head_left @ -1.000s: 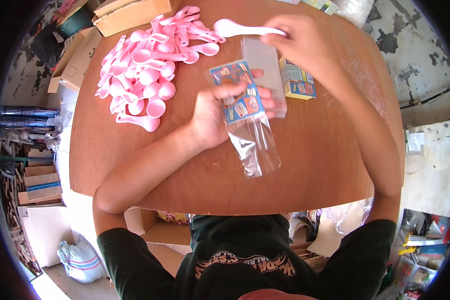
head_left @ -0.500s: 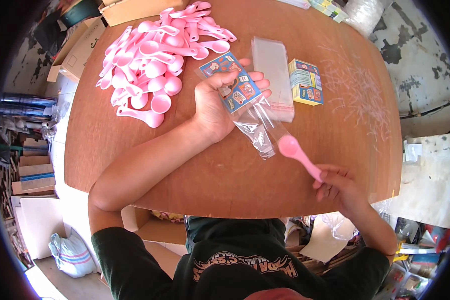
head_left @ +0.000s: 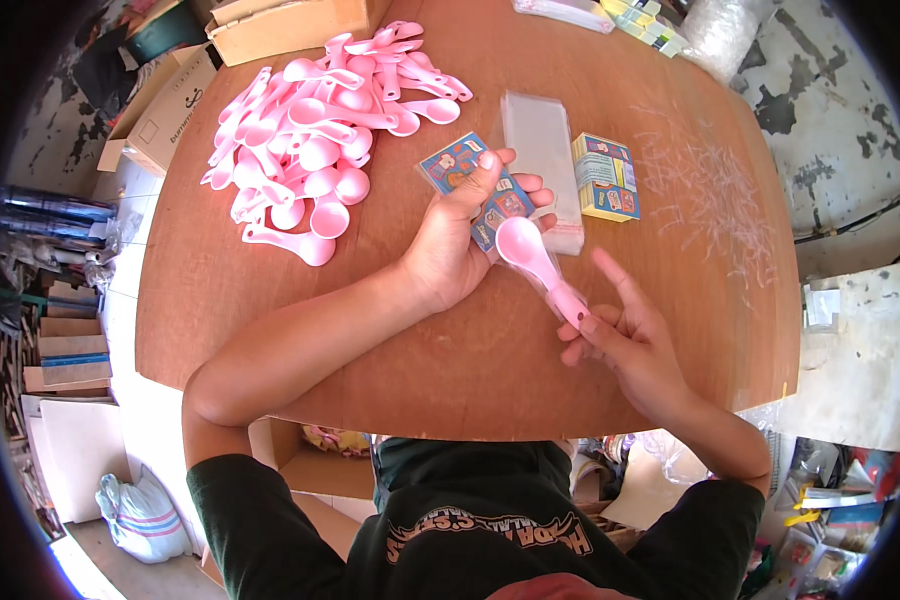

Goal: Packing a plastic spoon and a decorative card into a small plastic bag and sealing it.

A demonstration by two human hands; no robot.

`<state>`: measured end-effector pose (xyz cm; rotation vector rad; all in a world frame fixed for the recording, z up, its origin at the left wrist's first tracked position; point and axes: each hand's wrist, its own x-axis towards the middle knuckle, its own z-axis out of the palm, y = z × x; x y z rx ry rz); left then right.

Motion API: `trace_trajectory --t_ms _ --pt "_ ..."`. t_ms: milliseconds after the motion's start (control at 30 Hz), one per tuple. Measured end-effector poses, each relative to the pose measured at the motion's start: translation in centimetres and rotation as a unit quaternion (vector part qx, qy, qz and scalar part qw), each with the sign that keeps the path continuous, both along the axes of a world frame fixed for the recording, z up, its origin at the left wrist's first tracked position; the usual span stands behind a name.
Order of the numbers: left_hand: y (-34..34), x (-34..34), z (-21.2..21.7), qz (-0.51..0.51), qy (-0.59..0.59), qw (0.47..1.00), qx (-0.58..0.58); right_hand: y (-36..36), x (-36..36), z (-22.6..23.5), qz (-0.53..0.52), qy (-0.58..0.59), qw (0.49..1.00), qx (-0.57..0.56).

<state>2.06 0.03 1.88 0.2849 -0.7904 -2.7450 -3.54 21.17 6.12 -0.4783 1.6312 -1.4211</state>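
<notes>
Small packing workshop, home-run by the look of it. Bare plywood surface holds bulk stock: heap of identical pink spoons, stack of clear bags, small printed boxes, printed cards. Cardboard cartons stand at the far-left edge, more flattened cardboard stacked on the floor. Cracked, stained concrete floor on the right, plastic sacks and clutter around it.

bright daylight, sharp centre, dark fisheye-bent rim.
</notes>
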Motion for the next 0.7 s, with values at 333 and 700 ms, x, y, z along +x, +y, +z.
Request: trace_trajectory --t_ms 333,700 --pt "-0.50 -0.09 0.11 0.021 -0.009 1.000 -0.006 0.02 -0.52 0.00 -0.038 0.051 0.998 -0.014" --pt "-0.04 -0.04 -0.04 0.010 -0.007 1.000 -0.009 0.11 -0.19 -0.09 -0.019 0.024 0.997 -0.071"
